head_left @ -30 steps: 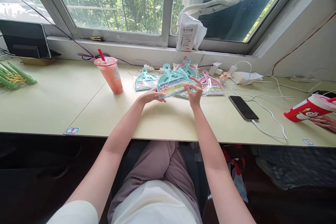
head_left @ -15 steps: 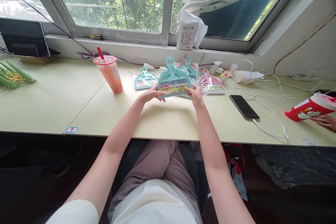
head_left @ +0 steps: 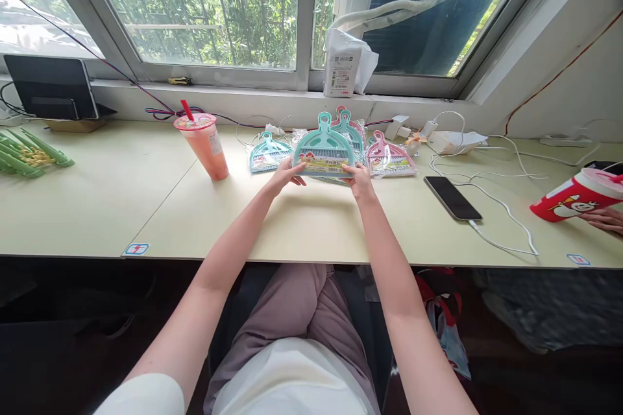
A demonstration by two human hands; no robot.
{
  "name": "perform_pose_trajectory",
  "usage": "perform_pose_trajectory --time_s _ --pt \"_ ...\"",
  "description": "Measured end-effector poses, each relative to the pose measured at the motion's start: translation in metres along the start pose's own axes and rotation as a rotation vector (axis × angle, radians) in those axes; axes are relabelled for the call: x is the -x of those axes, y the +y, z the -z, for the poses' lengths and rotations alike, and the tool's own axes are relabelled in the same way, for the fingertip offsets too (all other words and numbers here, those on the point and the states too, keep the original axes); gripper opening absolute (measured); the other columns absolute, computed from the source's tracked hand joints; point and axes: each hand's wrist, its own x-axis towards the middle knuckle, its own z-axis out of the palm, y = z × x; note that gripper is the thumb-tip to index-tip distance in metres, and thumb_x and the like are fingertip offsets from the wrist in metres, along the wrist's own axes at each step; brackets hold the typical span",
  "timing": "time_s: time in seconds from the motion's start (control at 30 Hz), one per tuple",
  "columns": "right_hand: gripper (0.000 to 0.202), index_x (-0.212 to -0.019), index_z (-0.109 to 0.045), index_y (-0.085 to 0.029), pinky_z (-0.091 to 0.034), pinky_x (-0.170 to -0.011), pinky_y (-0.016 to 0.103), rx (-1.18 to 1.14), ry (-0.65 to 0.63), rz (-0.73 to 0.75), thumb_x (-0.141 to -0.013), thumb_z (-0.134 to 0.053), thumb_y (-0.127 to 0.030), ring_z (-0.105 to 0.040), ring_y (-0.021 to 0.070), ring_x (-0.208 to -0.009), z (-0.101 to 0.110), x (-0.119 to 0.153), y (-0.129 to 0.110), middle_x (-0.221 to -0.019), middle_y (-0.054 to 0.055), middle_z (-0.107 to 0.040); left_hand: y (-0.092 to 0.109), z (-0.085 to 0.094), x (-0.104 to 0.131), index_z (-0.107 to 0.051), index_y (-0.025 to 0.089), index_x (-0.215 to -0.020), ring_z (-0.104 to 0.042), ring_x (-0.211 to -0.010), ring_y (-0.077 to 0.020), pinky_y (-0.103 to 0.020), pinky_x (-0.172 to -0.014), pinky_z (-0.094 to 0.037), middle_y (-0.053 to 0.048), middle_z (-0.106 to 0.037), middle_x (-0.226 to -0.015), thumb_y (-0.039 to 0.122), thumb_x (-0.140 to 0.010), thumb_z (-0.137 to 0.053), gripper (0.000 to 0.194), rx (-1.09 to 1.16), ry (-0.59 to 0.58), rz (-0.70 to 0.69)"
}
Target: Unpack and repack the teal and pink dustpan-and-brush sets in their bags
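Fingers of left hand (head_left: 285, 177) and right hand (head_left: 360, 181) pinching a wrapped teal dustpan-and-brush set (head_left: 324, 142) by its two lower corners, thumbs on front face. Set upright, handle up, printed label facing the wearer. Location: toward the bench's (head_left: 302, 233) back edge, well in from the front edge. Can't tell for sure whether its lower rim clears the benchtop; hands cover the corners.

Around it: smaller-looking teal set (head_left: 269, 152) just left, pink set (head_left: 389, 157) just right, teal-and-pink pair (head_left: 346, 122) behind, nearer the back edge. Pink drink cup (head_left: 208, 150) with red straw further left. Black phone (head_left: 452, 198) on white cable (head_left: 509, 207) right, between back and front edges. Red cup (head_left: 574, 198) far right, another person's hand (head_left: 606, 216) at it.
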Motion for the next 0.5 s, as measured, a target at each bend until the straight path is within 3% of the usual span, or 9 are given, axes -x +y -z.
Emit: perform_pose_trajectory --time_s 0.13,0.33,0.5 --pt "0.027 -0.083 -0.059 -0.020 -0.065 -0.069 0.031 0.041 -0.123 -0.016 -0.063 -0.074 -0.010 -0.066 0.0158 -0.077 -0.001 0.003 -0.003 -0.076 -0.002 -0.065 -0.007 0.001 -0.007 -0.059 0.015 -0.096 -0.065 -0.050 -0.0159 -0.028 -0.052 -0.051 -0.007 -0.070 -0.086 0.053 -0.073 -0.070 0.045 0.032 0.116 0.063" --pt "0.025 -0.085 -0.064 -0.019 -0.063 -0.082 0.041 0.097 -0.185 0.008 -0.063 -0.074 -0.015 -0.066 0.0196 -0.082 -0.001 0.003 -0.002 -0.074 -0.002 -0.064 -0.009 0.000 -0.012 -0.056 0.015 -0.095 -0.066 -0.048 -0.0166 -0.025 -0.046 -0.046 -0.007 -0.070 -0.085 0.048 -0.073 -0.068 0.042 -0.006 0.155 0.032" --pt "0.035 -0.094 -0.061 -0.022 -0.062 -0.082 0.047 0.183 -0.187 0.092 -0.065 -0.079 -0.032 -0.067 0.0236 -0.087 -0.001 -0.005 0.011 -0.080 0.000 -0.066 -0.009 0.002 -0.012 -0.057 0.014 -0.098 -0.065 -0.048 -0.0158 -0.024 -0.045 -0.045 -0.006 -0.071 -0.079 0.048 -0.076 -0.064 0.041 -0.030 0.179 0.030"
